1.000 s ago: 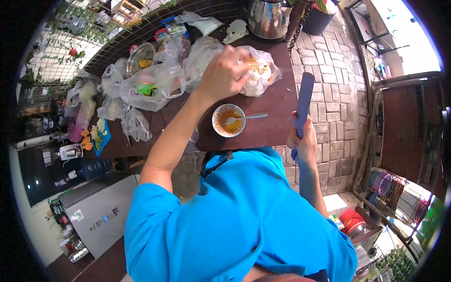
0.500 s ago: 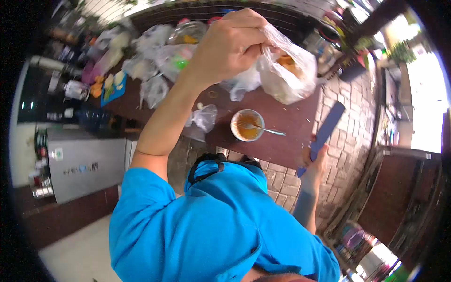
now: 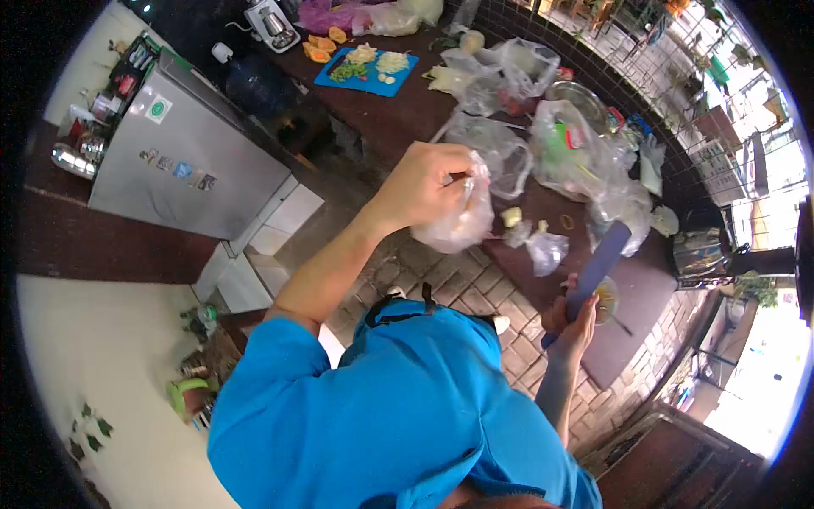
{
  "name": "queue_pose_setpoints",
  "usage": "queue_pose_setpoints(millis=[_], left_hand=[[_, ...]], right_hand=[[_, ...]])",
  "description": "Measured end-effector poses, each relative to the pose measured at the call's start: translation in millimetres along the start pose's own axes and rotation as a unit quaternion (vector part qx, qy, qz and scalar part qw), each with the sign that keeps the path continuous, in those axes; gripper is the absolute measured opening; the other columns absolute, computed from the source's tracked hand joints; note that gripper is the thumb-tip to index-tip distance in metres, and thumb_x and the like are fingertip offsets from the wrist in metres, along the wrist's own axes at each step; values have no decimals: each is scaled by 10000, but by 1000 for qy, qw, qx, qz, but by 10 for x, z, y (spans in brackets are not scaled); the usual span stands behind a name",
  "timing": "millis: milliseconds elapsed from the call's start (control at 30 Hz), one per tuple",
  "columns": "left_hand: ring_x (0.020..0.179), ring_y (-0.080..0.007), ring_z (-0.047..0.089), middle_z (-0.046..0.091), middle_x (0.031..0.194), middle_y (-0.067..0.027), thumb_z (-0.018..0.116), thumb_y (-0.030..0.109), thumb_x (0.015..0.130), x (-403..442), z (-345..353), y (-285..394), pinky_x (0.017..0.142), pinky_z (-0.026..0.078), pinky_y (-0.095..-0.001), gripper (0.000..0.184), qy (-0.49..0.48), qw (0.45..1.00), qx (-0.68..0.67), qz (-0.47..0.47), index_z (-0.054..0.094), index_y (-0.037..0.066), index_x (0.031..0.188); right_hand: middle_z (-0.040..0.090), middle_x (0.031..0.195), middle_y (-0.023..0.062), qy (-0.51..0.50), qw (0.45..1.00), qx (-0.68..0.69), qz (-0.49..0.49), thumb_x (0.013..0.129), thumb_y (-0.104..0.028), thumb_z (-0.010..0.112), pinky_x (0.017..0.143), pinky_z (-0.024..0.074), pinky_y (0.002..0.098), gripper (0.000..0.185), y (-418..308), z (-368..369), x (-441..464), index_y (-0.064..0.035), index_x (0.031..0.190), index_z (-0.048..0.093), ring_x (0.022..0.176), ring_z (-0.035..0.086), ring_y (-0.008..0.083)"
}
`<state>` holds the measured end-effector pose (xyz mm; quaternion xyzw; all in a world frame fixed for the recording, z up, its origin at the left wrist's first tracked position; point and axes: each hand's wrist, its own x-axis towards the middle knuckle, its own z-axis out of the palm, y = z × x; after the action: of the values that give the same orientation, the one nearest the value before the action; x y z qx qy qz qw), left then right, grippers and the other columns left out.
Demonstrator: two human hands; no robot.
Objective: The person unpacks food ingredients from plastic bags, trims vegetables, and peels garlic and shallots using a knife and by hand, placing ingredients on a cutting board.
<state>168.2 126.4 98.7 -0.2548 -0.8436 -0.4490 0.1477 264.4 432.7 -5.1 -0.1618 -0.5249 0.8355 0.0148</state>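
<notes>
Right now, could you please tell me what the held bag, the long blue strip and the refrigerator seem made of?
The bag in the left hand: probably thin, glossy plastic film, being crinkled and translucent. The blue strip in the right hand: matt, evenly coloured, so plastic or coated metal. The refrigerator: likely metal-faced, judging by its smooth silvery sheen.

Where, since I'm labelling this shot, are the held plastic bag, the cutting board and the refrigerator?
Plastic bag [image 3: 459,227], head view: its lower part.
Cutting board [image 3: 370,85], head view: bare blue surface near its lower edge.
Refrigerator [image 3: 212,154], head view: plain grey face.
</notes>
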Motion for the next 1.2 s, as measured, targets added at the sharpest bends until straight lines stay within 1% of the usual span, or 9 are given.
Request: queue_pose_setpoints(millis=[100, 233, 300, 500, 700, 800, 900, 1067, 1200], left_hand=[[802, -225, 688, 689, 841, -121, 623, 0, 750, -256, -452, -513, 709, 532, -314, 97, 28, 995, -49, -77, 671, 4, 834], [791, -249, 686, 681, 848, -131, 569, -47, 775, -273, -949, -1073, 688, 538, -321, 130, 65, 993, -38, -86, 670, -12, 848], [795, -250, 686, 683, 852, -133, 569, -41, 780, -155, -1171, -1282, 701, 536, -324, 124, 54, 995, -29, -82, 669, -16, 848], [786, -260, 678, 686, 859, -136, 604, -7, 765, 330, -1400, -2040, 701, 525, -326, 96, 65, 998, 0, -27, 668, -11, 837], [749, -198, 668, 605, 1150, -123, 570, -104, 724, 623, -1515, -2547, 654, 529, -296, 213, -30, 999, 9, -32, 695, 17, 847], [859, -199, 658, 569, 1081, -100, 490, -203, 751, 676, -1505, -2897, 824, 536, -262, 286, 0, 976, -209, -65, 655, -38, 916], [871, -188, 652, 565, 1077, -104, 485, -201, 759, 999, -1454, -3029, 820, 525, -256, 287, 5, 926, -368, -81, 646, -37, 931], [752, -175, 643, 638, 915, -110, 579, -26, 748, 1187, -1597, -3061, 626, 508, -261, 111, -90, 982, -160, -53, 664, 11, 809], [777, -212, 635, 648, 917, -111, 579, 20, 751, 954, -1813, -3273, 665, 497, -306, 90, -129, 977, -169, -13, 666, 18, 774]], right_hand=[[248, 480, -42, -65, 996, -64, 24, 980, -559, 339, 402, 176, 256, 547, 329, 666, -16, -80, 1180, 511, 386, 187, 74], [247, 481, -44, -8, 998, -3, 61, 984, -555, 327, 388, 176, 249, 546, 582, 1454, -62, -68, 1149, 512, 374, 189, 69], [255, 488, -45, -84, 995, -35, 49, 993, -543, 310, 389, 174, 256, 554, 567, 1754, -44, -60, 1184, 506, 376, 192, 71], [265, 491, -44, -52, 994, -101, 3, 1014, -497, 284, 389, 177, 250, 540, 880, 2224, 448, -44, 1222, 491, 382, 192, 69], [273, 495, -41, -87, 986, -139, -33, 1010, -504, 293, 382, 208, 250, 520, 903, 2845, 1139, -65, 1200, 497, 388, 229, 68], [287, 505, -41, -104, 988, -110, -19, 1006, -517, 289, 384, 209, 247, 535, 862, 3130, 1348, -66, 1207, 494, 391, 240, 66], [301, 510, -44, -134, 986, -91, -29, 1002, -528, 286, 388, 202, 243, 562, 855, 3414, 1462, -47, 1214, 487, 395, 240, 61], [306, 514, -43, -93, 991, -78, -46, 992, -541, 308, 389, 191, 247, 587, 841, 3756, 1602, -31, 1230, 474, 404, 240, 61], [409, 655, -16, -142, 988, -54, -26, 1013, -470, 317, 439, 256, 229, 510, 802, 3987, 1628, -31, 1205, 492, 487, 324, 58]])
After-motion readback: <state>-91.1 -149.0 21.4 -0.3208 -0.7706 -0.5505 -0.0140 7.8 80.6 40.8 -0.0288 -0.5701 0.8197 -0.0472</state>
